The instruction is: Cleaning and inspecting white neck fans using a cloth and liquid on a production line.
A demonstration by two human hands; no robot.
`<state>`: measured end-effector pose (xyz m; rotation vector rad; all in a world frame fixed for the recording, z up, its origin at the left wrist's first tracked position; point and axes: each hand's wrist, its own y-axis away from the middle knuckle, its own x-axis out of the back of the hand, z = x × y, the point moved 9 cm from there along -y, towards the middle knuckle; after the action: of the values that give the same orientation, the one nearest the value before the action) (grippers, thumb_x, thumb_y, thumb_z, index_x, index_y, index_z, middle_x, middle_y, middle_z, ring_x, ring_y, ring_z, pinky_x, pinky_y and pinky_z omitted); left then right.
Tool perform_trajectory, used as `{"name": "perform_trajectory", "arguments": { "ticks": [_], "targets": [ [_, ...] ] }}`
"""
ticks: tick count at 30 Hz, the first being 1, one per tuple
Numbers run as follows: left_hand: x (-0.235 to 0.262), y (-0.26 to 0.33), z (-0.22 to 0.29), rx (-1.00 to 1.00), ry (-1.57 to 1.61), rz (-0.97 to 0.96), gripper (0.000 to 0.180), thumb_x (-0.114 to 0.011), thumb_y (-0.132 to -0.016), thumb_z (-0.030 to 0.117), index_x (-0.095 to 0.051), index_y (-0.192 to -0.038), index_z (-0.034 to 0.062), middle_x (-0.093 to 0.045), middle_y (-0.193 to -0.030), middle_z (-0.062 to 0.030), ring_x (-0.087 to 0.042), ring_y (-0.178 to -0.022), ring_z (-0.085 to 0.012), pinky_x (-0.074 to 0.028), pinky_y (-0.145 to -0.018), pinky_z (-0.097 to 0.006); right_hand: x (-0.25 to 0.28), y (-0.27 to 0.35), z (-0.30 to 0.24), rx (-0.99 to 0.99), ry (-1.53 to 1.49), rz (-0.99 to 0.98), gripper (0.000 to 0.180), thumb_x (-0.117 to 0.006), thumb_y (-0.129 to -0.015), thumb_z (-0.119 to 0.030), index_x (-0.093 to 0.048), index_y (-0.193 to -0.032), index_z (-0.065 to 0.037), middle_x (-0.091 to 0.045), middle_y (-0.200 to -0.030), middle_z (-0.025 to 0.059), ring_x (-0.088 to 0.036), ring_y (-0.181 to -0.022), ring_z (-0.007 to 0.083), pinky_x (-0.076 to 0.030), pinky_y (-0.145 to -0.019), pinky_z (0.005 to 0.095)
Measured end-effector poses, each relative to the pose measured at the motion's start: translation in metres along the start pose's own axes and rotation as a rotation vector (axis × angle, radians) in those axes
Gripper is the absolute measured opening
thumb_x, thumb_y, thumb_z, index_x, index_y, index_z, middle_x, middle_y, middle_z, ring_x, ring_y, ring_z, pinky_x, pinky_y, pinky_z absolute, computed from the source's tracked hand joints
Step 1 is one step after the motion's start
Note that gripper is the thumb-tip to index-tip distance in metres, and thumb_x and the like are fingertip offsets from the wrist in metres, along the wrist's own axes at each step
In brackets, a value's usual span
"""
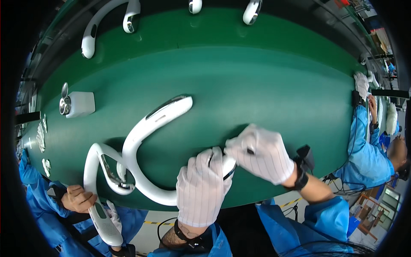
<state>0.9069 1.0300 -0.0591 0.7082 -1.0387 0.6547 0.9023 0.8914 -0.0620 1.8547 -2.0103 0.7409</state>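
A white curved neck-fan band [150, 128] lies on the green belt [257, 81], its far arm pointing up and right. My left hand [201, 188], in a white striped glove, grips the band's near end. My right hand [261, 152], gloved the same way, pinches at that same end, fingertips touching the part by my left hand. What sits between the fingertips is hidden.
A co-worker's bare hand [77, 199] at the lower left holds a second white band [100, 188]. More white bands [100, 23] lie at the far edge. A white dispenser bottle [79, 104] stands at the left. Another person in blue [368, 150] works at the right.
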Motion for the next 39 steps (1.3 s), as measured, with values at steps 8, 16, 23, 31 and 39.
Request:
{"name": "perform_trajectory", "arguments": {
  "ticks": [8,16,23,31,39],
  "targets": [
    [0.002,0.005,-0.001,-0.018,-0.005,0.021,0.057,-0.082,-0.086,0.039,-0.064,-0.131,0.0087,-0.063,-0.117,-0.0068,-0.064,-0.098,-0.0288,-0.053,-0.081,-0.043,0.011,0.006,0.012,-0.006,0.128,0.012,0.014,-0.085,-0.085,-0.009,-0.073,-0.092,-0.005,-0.074,-0.086,0.0081,-0.072,-0.078,0.0271,-0.057,-0.065,0.0339],
    [0.011,0.008,0.003,-0.082,0.04,0.099,0.056,-0.085,-0.082,0.032,-0.064,-0.129,0.0102,-0.063,-0.117,-0.0049,-0.065,-0.094,-0.0257,-0.054,-0.078,-0.042,0.033,0.03,0.028,-0.373,-0.331,0.059,0.02,-0.078,-0.096,-0.007,-0.076,-0.116,-0.003,-0.066,-0.091,0.008,-0.067,-0.073,0.0131,-0.054,-0.066,0.0275],
    [0.026,0.031,0.008,-0.326,0.172,0.411,0.041,-0.089,-0.079,0.018,-0.072,-0.115,0.0101,-0.069,-0.122,-0.0071,-0.073,-0.096,-0.0269,-0.06,-0.075,-0.038,0.018,0.036,0.02,-0.293,-0.305,-0.006,0.03,-0.077,-0.096,-0.005,-0.076,-0.126,-0.006,-0.066,-0.094,0.006,-0.062,-0.077,0.0124,-0.053,-0.069,0.0286],
    [0.023,0.036,0.004,-0.376,0.159,0.426,0.044,-0.09,-0.08,0.015,-0.072,-0.12,0.0089,-0.069,-0.126,-0.0092,-0.075,-0.1,-0.0285,-0.063,-0.077,-0.035,0.008,0.04,0.021,-0.331,-0.349,-0.008,0.029,-0.079,-0.096,-0.009,-0.076,-0.124,-0.007,-0.068,-0.093,0.0044,-0.066,-0.074,0.0133,-0.053,-0.067,0.0292],
    [0.015,0.043,-0.001,-0.349,0.157,0.409,0.048,-0.086,-0.087,0.016,-0.071,-0.132,0.0111,-0.069,-0.13,-0.0107,-0.076,-0.099,-0.0271,-0.063,-0.074,-0.034,0.019,0.036,0.009,-0.168,-0.135,0.021,0.033,-0.086,-0.087,-0.009,-0.078,-0.119,-0.008,-0.072,-0.091,0.007,-0.069,-0.075,0.0181,-0.055,-0.067,0.0308]
  ]
}}
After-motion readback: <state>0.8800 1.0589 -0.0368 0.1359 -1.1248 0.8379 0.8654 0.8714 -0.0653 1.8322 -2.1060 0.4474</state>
